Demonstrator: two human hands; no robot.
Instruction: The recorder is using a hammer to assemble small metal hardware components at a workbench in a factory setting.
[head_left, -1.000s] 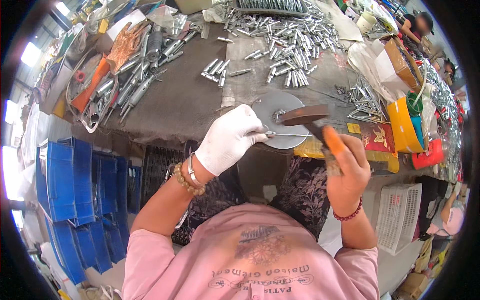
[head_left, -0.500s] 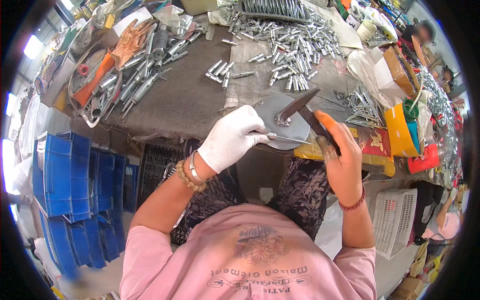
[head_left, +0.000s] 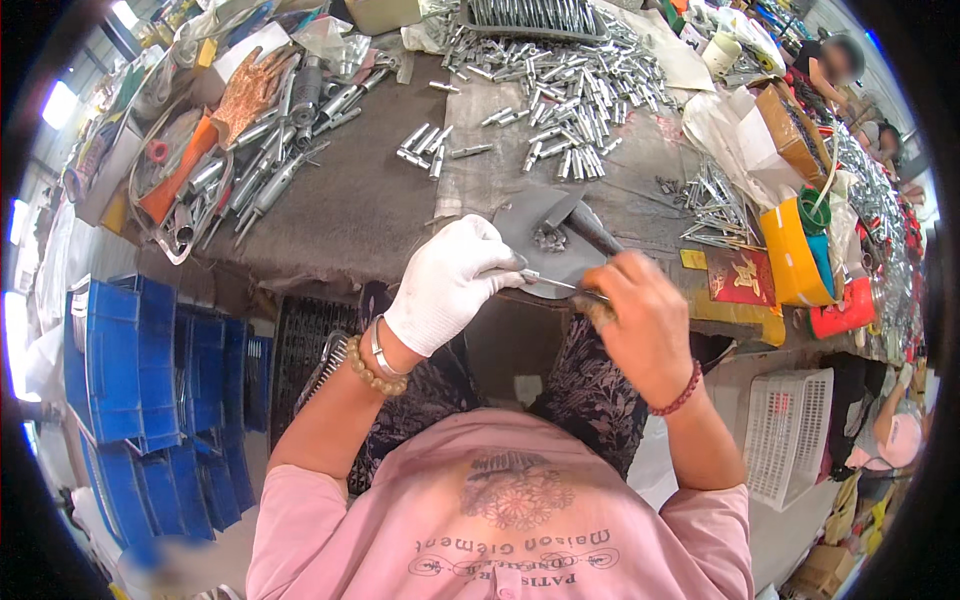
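My left hand (head_left: 446, 285), in a white glove, pinches a thin metal rod (head_left: 556, 283) near one end. It sticks out sideways to the right, over the near rim of a round grey plate (head_left: 522, 212). At its other end is my right hand (head_left: 640, 310), ungloved and slightly blurred, its fingers closed around the rod's tip. A hammer (head_left: 594, 230) has its head low over the plate, beside a small shiny metal piece (head_left: 550, 238). The hammer's handle runs back to my right hand; whether the palm also grips it is hidden.
Many silvery metal tubes (head_left: 575, 110) lie heaped on the dark bench cover, with a black tray (head_left: 540, 28) of them behind. Tools and an orange glove (head_left: 243, 100) crowd the left. Blue bins (head_left: 125, 360) stand lower left, a white crate (head_left: 785, 430) lower right.
The hammer has come down leftward from above the plate, its head now low over it. My right hand has moved left and in, closing on the rod's free end.
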